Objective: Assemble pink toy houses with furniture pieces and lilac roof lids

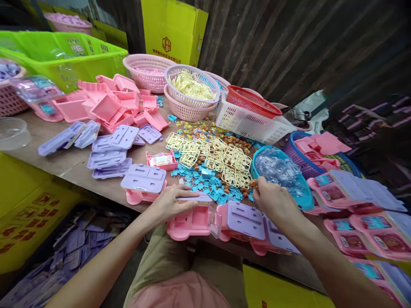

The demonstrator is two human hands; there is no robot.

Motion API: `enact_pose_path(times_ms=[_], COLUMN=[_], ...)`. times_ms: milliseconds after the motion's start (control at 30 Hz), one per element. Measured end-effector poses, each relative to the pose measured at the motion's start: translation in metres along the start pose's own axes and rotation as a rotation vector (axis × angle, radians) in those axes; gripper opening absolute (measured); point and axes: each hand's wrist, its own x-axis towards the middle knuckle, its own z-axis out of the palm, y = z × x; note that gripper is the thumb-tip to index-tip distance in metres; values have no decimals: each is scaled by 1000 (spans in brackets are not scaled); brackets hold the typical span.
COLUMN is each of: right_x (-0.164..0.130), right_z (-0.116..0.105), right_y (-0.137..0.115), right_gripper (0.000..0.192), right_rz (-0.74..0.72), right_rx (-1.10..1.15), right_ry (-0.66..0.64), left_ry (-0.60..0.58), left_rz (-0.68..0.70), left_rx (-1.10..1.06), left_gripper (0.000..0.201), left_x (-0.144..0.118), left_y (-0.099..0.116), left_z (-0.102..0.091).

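A pink plastic toy case (190,222) with a purple panel on its far side stands at the table's front edge. My left hand (175,202) holds it by the top, thumb in front and fingers behind the purple panel. A clear flap (215,222) sticks out at its right side. Over the right of the parts pile, my right hand (272,197) has its fingers closed on a small brown plastic piece (253,185), partly hidden by the fingertips. Beside it lie cream lattice frames (227,162) and small blue pieces (205,182).
A turquoise basin (308,199) of clear plastic parts sits right of my right hand. Purple-lidded cases (245,220) flank the held one. Purple panels (107,158) and pink trays (109,109) lie left. Stacked baskets (189,112) and a white crate (250,124) stand behind.
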Motion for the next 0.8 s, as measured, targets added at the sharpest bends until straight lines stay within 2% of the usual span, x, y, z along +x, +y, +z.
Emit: enact_pose_path(times_ms=[33, 133, 200, 333, 567, 700, 800], right_x=[-11, -41, -52, -49, -35, -40, -44], right_z=[-5, -14, -15, -12, -2, 2, -1], right_y=[-8, -39, -59, -81, -80, -83, -80], right_gripper=[18, 18, 22, 18, 12, 9, 15], right_rz=[-132, -717, -927, -988, -1070, -1030, -1022], right_rx=[27, 71, -22, -166, -104, -95, -91], right_ry=[83, 328, 421, 452, 375, 424, 463], left_ry=[10, 39, 50, 61, 85, 73, 72], left_rz=[3, 14, 25, 27, 96, 93, 91], left_rx=[-5, -26, -49, -82, -73, -91, -96], left_gripper=[31, 30, 30, 32, 36, 36, 34], left_x=[0, 0, -1, -3, -1, -1, -1], left_y=[0, 1, 1, -1, -10, -9, -8], left_z=[0, 2, 3, 4, 7, 8, 7])
